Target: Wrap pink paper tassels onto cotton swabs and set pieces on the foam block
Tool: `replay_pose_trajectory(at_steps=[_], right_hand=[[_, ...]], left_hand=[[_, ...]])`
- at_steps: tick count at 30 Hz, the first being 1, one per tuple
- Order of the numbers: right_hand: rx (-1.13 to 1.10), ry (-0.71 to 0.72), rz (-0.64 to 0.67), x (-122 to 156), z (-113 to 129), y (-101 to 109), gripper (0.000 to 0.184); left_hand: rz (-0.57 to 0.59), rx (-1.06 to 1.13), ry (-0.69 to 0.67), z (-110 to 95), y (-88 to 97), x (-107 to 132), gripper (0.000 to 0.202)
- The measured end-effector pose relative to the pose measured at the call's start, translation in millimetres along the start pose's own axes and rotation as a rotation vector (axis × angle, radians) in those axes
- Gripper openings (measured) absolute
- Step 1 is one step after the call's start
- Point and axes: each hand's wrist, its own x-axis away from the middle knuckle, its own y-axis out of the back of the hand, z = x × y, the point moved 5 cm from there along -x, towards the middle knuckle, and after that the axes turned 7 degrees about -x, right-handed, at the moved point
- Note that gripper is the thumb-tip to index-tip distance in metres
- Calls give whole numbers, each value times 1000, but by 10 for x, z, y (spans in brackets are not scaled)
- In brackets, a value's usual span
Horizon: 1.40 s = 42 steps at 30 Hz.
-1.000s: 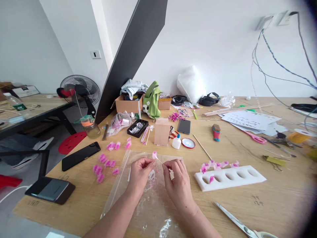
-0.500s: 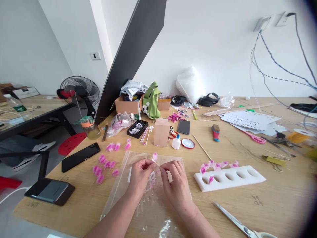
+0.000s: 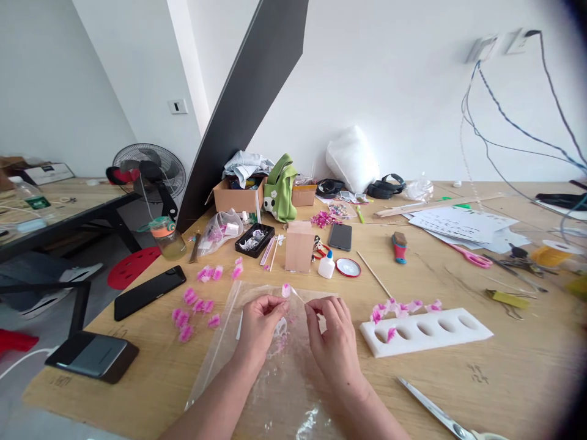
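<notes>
My left hand (image 3: pixel 262 321) is closed in a pinch, with a small pink-and-white flower (image 3: pixel 286 290) at its fingertips. My right hand (image 3: pixel 334 330) pinches a thin stick with a white tip (image 3: pixel 298 296), which points up and left toward the flower. A small gap separates the tip from the flower. Beneath both hands lies a clear plastic bag (image 3: pixel 279 397), with a white shape and pink bits seen near my left fingers. Loose pink flowers (image 3: pixel 199 304) are scattered left of the bag. To the right, a white foam block with holes (image 3: pixel 431 348) has a flower stem (image 3: pixel 402 308) resting along it.
Scissors (image 3: pixel 435 408) lie at the front right. Behind the bag stand a wooden block (image 3: pixel 299 247), a glue bottle (image 3: pixel 326 265) and a round lid (image 3: pixel 348 267). A black phone (image 3: pixel 150 292) and a grey device (image 3: pixel 94 354) occupy the left edge.
My right hand has moved slightly right, drawing the stick's tip away from over my left fingertips. The flower has turned a little and shows more of its pale side.
</notes>
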Motion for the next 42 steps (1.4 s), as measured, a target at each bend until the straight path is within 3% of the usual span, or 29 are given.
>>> replay_pose_trajectory(at_steps=[4,11,16,19,26,29,35,42], right_hand=[[25,28,-87,-11,4,64,13],[-36,75,-34,1,53,46,13],[-74,89,-287,-18,61,258,12],[-86,83,-354,-15,56,315,11],[-72,78,-67,0,45,80,14],[-67,50,-4,15,14,16,14],[-43,32,47,19,-7,-18,13],[-1,45,-46,6,2,41,13]], left_hand=[[-11,9,11,-4,2,-5,23],[7,6,19,21,-17,-15,22],[1,8,18,38,3,-20,23],[-1,5,22,50,2,-23,23],[0,-9,5,16,-16,-8,21],[7,-19,10,-5,-17,9,21],[14,-10,8,-26,-25,14,19],[8,5,22,8,-13,-6,21]])
